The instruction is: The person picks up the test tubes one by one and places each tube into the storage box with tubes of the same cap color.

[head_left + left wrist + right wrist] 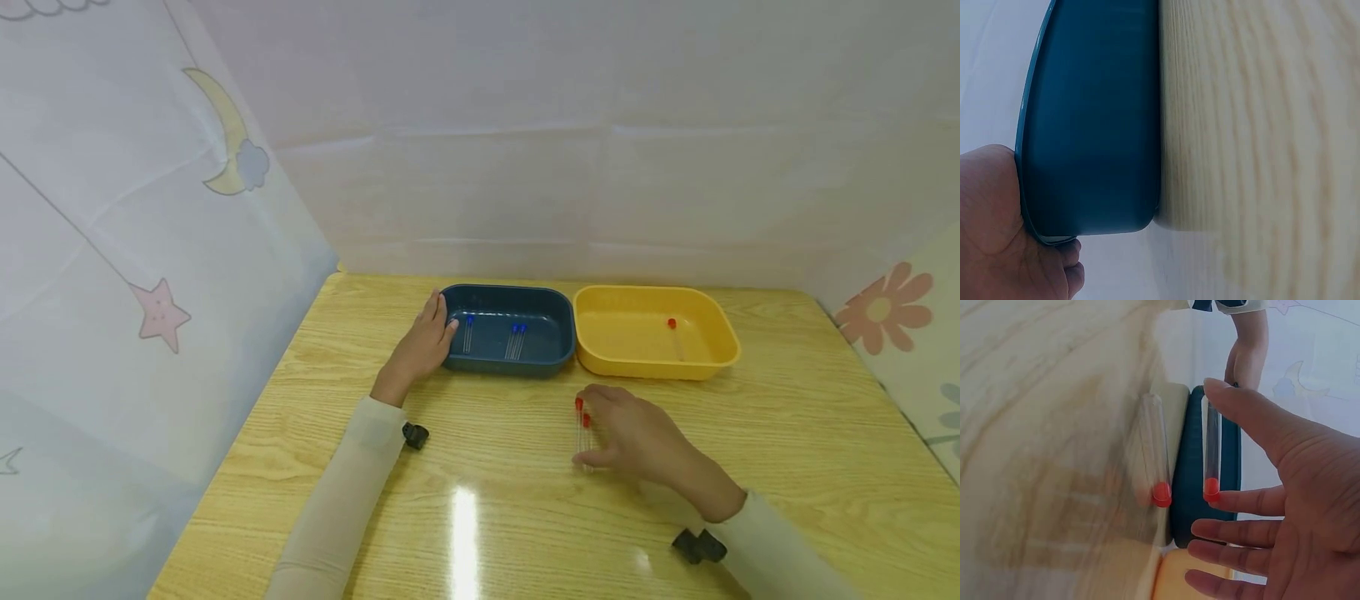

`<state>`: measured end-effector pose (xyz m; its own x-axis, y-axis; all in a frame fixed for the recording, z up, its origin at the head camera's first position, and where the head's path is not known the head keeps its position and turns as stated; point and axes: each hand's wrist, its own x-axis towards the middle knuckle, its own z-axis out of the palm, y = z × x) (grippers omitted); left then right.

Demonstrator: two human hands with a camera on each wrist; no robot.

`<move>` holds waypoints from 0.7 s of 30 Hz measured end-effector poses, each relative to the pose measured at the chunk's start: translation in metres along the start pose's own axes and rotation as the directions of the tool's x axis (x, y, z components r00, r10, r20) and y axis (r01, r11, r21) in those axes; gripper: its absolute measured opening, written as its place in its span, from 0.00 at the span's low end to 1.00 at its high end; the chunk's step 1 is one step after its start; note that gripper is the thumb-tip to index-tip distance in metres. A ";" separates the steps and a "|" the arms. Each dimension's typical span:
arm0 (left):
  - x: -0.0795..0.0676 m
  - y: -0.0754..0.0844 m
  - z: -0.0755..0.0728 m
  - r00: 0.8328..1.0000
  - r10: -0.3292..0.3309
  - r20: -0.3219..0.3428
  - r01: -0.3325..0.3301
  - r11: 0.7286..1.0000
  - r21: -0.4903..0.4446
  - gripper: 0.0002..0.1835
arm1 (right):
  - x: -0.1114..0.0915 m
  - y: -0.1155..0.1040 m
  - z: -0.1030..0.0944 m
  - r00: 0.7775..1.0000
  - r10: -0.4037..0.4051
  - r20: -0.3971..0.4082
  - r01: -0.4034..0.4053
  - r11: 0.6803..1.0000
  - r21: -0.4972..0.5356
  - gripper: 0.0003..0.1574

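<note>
My left hand (pixel 422 342) holds the left end of a dark blue bin (pixel 510 367), with the thumb over its rim and the fingers along the outside. Several blue-capped clear tubes lie inside that bin. In front of the bins, my right hand (pixel 637 437) pinches a red-capped clear tube (pixel 1211 444) lengthwise, thumb at its bottom end and forefinger at the cap. The other fingers of this hand are extended. Close by the held tube, a second red-capped tube (pixel 1159 456) lies over the tabletop.
Right of the blue bin stands a yellow bin (pixel 652 368), holding one red-capped tube (pixel 674 333). Both bins sit near the back of the wooden table (pixel 510 517). Behind and left of the table hang pale printed sheets (pixel 487 167). Each wrist carries a small black camera.
</note>
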<state>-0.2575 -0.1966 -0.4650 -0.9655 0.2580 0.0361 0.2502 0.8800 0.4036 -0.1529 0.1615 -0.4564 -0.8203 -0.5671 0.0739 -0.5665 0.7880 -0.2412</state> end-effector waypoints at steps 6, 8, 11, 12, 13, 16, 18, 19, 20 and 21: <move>0.001 0.000 0.000 1.000 0.001 0.002 -0.001 1.000 0.010 0.36 | 0.000 0.004 -0.005 1.000 0.002 -0.029 -0.002 1.000 0.015 0.57; 0.001 0.000 -0.001 1.000 -0.002 0.003 0.002 1.000 0.007 0.36 | 0.000 0.006 -0.007 0.999 0.003 -0.035 -0.003 1.000 0.010 0.57; 0.002 0.000 -0.001 1.000 -0.002 0.004 0.002 1.000 0.006 0.36 | 0.000 0.007 -0.010 0.999 0.001 -0.048 -0.001 1.000 0.006 0.58; 0.002 0.000 -0.001 1.000 -0.002 0.007 0.002 1.000 0.005 0.36 | 0.000 0.007 -0.011 0.999 -0.001 -0.052 0.001 1.000 0.000 0.58; 0.002 0.000 -0.001 1.000 -0.001 0.007 0.001 1.000 0.003 0.36 | -0.001 0.007 -0.013 0.998 0.000 -0.056 0.000 1.000 0.000 0.59; 0.003 -0.001 0.000 1.000 0.000 0.008 0.000 1.000 0.009 0.36 | 0.000 0.010 -0.018 0.998 -0.004 -0.066 0.003 1.000 -0.007 0.60; 0.003 -0.001 0.000 1.000 -0.002 0.008 0.002 1.000 0.013 0.36 | 0.000 0.012 -0.022 0.997 -0.004 -0.073 0.004 1.000 -0.006 0.60; 0.003 -0.001 0.000 1.000 -0.003 0.008 0.003 1.000 0.015 0.36 | 0.000 0.014 -0.024 0.997 -0.002 -0.078 0.002 1.000 -0.001 0.60; 0.003 -0.001 0.000 1.000 -0.003 0.008 0.003 1.000 0.017 0.36 | 0.000 0.016 -0.025 0.997 -0.001 -0.080 0.001 1.000 0.003 0.59; 0.003 -0.001 0.000 1.000 -0.005 0.010 0.005 1.000 0.016 0.36 | 0.000 0.018 -0.027 0.996 0.002 -0.085 -0.001 1.000 0.010 0.58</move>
<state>-0.2606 -0.1967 -0.4656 -0.9659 0.2576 0.0248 0.2467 0.8875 0.3893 -0.1650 0.1818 -0.4341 -0.8252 -0.5431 0.1554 -0.5647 0.7862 -0.2511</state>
